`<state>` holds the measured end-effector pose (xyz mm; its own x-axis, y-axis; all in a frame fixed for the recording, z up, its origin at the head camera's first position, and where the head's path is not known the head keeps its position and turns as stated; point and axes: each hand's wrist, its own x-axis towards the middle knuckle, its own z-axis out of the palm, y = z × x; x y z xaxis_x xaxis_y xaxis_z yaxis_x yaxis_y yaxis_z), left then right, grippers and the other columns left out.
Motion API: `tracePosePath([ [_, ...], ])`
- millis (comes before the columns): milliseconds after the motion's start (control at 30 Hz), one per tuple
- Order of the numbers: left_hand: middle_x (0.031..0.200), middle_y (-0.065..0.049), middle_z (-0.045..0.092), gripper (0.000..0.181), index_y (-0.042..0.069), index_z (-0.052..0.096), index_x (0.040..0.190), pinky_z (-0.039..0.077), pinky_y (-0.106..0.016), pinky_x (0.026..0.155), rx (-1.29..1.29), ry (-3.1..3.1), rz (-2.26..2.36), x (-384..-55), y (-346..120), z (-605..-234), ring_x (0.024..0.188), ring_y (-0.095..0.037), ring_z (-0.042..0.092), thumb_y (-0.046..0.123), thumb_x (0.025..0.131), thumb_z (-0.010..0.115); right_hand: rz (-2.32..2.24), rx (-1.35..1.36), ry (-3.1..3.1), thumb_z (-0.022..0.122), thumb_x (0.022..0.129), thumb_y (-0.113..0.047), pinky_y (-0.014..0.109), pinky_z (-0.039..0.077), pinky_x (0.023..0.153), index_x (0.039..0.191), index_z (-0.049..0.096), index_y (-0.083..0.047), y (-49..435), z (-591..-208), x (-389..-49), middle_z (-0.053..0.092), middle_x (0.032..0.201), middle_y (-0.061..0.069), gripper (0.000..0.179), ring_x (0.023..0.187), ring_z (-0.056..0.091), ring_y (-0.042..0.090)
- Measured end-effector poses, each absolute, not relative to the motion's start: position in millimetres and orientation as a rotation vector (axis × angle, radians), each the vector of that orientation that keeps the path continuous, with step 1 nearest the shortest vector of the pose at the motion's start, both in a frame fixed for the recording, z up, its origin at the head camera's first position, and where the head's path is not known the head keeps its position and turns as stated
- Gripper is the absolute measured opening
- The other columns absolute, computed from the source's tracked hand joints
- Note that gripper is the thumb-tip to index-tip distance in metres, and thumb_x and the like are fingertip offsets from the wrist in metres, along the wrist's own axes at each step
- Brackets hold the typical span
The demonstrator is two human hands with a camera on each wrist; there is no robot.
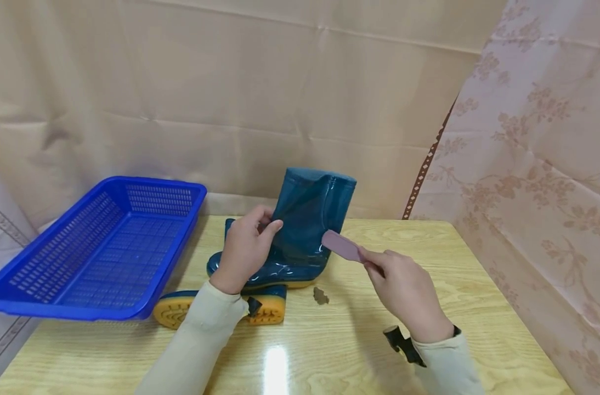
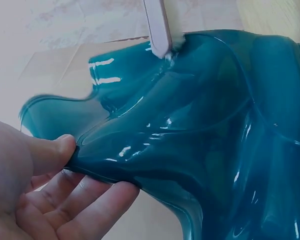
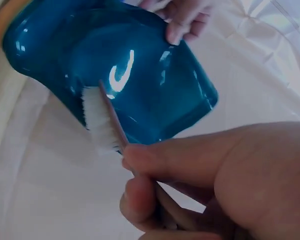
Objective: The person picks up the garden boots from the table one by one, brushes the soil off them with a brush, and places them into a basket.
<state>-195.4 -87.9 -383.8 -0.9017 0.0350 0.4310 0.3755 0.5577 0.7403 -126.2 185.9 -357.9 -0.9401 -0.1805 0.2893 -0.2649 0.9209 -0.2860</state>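
Observation:
A glossy teal rain boot with a yellow sole stands slightly tilted near the back of the table. My left hand pinches the front of its shaft between thumb and fingers, as the left wrist view also shows on the boot. In my right hand is a mauve brush, gripped by its handle. White bristles of the brush touch the back of the boot near the ankle. A second boot lies on its side in front, partly hidden by my left forearm, its yellow tread facing me.
A blue plastic basket with slotted walls stands at the left of the wooden table. A small brown patch lies beside the boots. A beige curtain hangs behind, and a floral cloth at the right.

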Motion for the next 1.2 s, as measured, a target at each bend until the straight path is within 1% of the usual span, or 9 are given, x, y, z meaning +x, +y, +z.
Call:
tracePosePath([
  [133,0.095,-0.002,0.071,0.014,0.014,0.067,0.112,0.052,-0.036,0.070,-0.334,-2.418,-1.279,-195.6,-88.5,-382.4,0.082,-0.021,0.060,0.023,0.103,0.067,0.505,0.497,-2.763,0.073,0.098,-0.014,0.026,0.033,0.049,0.128,0.075,-0.018,186.2,-354.3,-125.6,0.054,0.068,-0.008,0.030,0.053,0.040,0.009],
  [200,0.095,-0.001,0.071,0.013,0.014,0.068,0.112,0.052,-0.036,0.072,-0.352,-2.405,-1.278,-195.7,-88.6,-381.6,0.083,-0.020,0.061,0.022,0.102,0.067,0.550,0.609,-2.680,0.072,0.098,-0.013,0.024,0.034,0.049,0.129,0.075,-0.018,183.3,-356.2,-127.4,0.049,0.068,-0.010,0.031,0.054,0.038,0.006],
  [333,0.096,0.001,0.072,0.013,0.015,0.068,0.114,0.053,-0.036,0.073,-0.401,-2.390,-1.287,-195.5,-87.7,-379.8,0.082,-0.018,0.062,0.020,0.102,0.068,0.603,0.710,-2.541,0.072,0.098,-0.010,0.022,0.034,0.050,0.132,0.072,-0.018,177.2,-361.8,-131.3,0.048,0.071,-0.010,0.035,0.056,0.037,0.004],
  [467,0.097,0.000,0.073,0.014,0.015,0.068,0.115,0.054,-0.037,0.073,-0.412,-2.405,-1.293,-195.5,-86.6,-377.4,0.081,-0.019,0.061,0.020,0.103,0.066,0.524,0.629,-2.555,0.074,0.096,-0.009,0.023,0.033,0.050,0.131,0.073,-0.017,176.5,-364.8,-133.1,0.051,0.072,-0.007,0.036,0.055,0.037,0.006],
  [700,0.102,-0.002,0.073,0.017,0.013,0.068,0.117,0.057,-0.041,0.081,-0.386,-2.423,-1.298,-195.9,-86.2,-374.3,0.088,-0.022,0.062,0.023,0.103,0.065,0.442,0.466,-2.748,0.074,0.097,-0.013,0.026,0.033,0.049,0.130,0.074,-0.016,182.9,-357.4,-132.4,0.057,0.071,-0.003,0.033,0.053,0.040,0.010],
  [800,0.101,-0.001,0.073,0.016,0.014,0.068,0.116,0.057,-0.041,0.081,-0.390,-2.408,-1.305,-195.7,-86.6,-374.9,0.088,-0.021,0.062,0.022,0.103,0.065,0.446,0.400,-2.817,0.073,0.098,-0.015,0.028,0.033,0.048,0.130,0.073,-0.017,186.9,-352.0,-128.4,0.064,0.074,-0.003,0.033,0.052,0.041,0.012],
  [933,0.098,-0.001,0.072,0.014,0.014,0.067,0.114,0.054,-0.038,0.076,-0.396,-2.398,-1.308,-194.6,-87.4,-378.4,0.084,-0.020,0.061,0.022,0.103,0.066,0.458,0.347,-2.876,0.072,0.099,-0.017,0.029,0.032,0.046,0.130,0.074,-0.019,189.5,-347.9,-120.4,0.073,0.083,-0.001,0.032,0.051,0.043,0.011],
  [1033,0.096,-0.001,0.071,0.012,0.014,0.067,0.113,0.052,-0.037,0.073,-0.397,-2.396,-1.306,-194.1,-87.5,-381.6,0.082,-0.020,0.060,0.021,0.103,0.066,0.470,0.328,-2.899,0.070,0.099,-0.018,0.028,0.030,0.045,0.129,0.075,-0.020,189.8,-345.8,-114.6,0.069,0.078,-0.005,0.030,0.049,0.041,0.011],
  [1200,0.099,-0.001,0.071,0.013,0.014,0.067,0.114,0.054,-0.038,0.077,-0.390,-2.415,-1.318,-193.7,-86.4,-383.4,0.085,-0.020,0.061,0.021,0.103,0.066,0.484,0.357,-2.826,0.071,0.095,-0.016,0.026,0.027,0.044,0.122,0.078,-0.022,191.9,-344.9,-109.2,0.059,0.071,-0.011,0.028,0.050,0.040,0.009],
])
